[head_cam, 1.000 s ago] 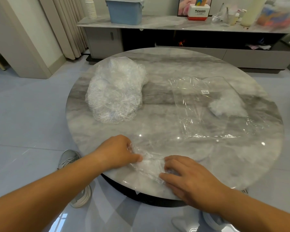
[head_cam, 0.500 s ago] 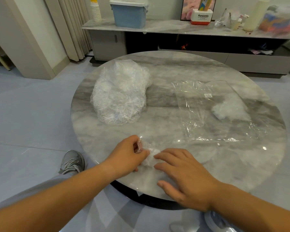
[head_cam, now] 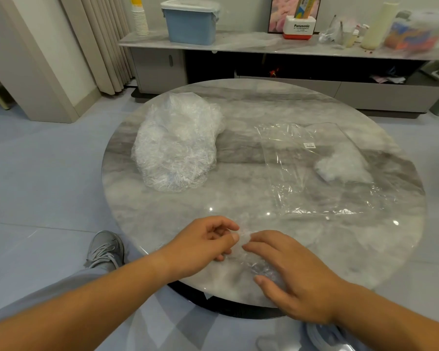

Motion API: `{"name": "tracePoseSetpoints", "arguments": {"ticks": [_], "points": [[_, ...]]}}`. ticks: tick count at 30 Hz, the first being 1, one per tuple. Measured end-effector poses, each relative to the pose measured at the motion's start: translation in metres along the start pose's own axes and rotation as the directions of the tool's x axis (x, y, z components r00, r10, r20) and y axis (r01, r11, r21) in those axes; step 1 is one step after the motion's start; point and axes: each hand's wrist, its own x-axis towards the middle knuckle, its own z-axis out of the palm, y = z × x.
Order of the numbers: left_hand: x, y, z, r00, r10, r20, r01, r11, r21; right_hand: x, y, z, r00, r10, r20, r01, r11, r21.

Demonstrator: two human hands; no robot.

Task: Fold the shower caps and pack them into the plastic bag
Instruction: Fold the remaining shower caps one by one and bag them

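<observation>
A clear, crumpled shower cap [head_cam: 247, 252] lies folded small at the near edge of the round marble table [head_cam: 251, 198]. My left hand [head_cam: 203, 245] pinches its left end between thumb and fingers. My right hand [head_cam: 289, 272] rests on it, fingers spread and pressing it flat. A heap of loose shower caps [head_cam: 178, 148] sits at the table's left. The flat clear plastic bag [head_cam: 322, 171] lies at the right, with a white wad of folded caps [head_cam: 342, 165] inside it.
A low marble-topped cabinet [head_cam: 276, 44] stands behind the table with a blue lidded box [head_cam: 190, 21], paper cups, a white-and-red box and bottles. Curtains hang at the back left. My grey shoe [head_cam: 104, 249] is on the floor beside the table's near left edge.
The cap has been folded smaller under my hands. My left hand lifted its end and pinches it close to my right fingertips. The camera tilted up slightly.
</observation>
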Motion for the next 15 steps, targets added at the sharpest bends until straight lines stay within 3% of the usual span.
{"name": "tracePoseSetpoints", "arguments": {"ticks": [4,7,12,15], "points": [[0.002,0.003,0.001,0.995,-0.024,0.097,0.005,0.981,0.195,-0.009,0.006,-0.005,0.989,0.040,-0.144,-0.038,0.999,0.016],[0.004,0.012,0.004,0.987,-0.034,0.154,-0.017,0.948,0.318,-0.008,0.005,-0.003,0.995,0.035,-0.090,-0.035,0.999,0.001],[0.012,0.018,0.002,0.979,-0.117,0.168,0.078,0.971,0.225,-0.015,0.008,0.009,1.000,0.018,-0.011,-0.020,0.978,-0.206],[0.018,0.020,0.003,0.993,-0.091,0.070,0.077,0.980,0.184,-0.018,0.010,0.011,1.000,0.021,-0.002,-0.020,0.972,-0.235]]}}
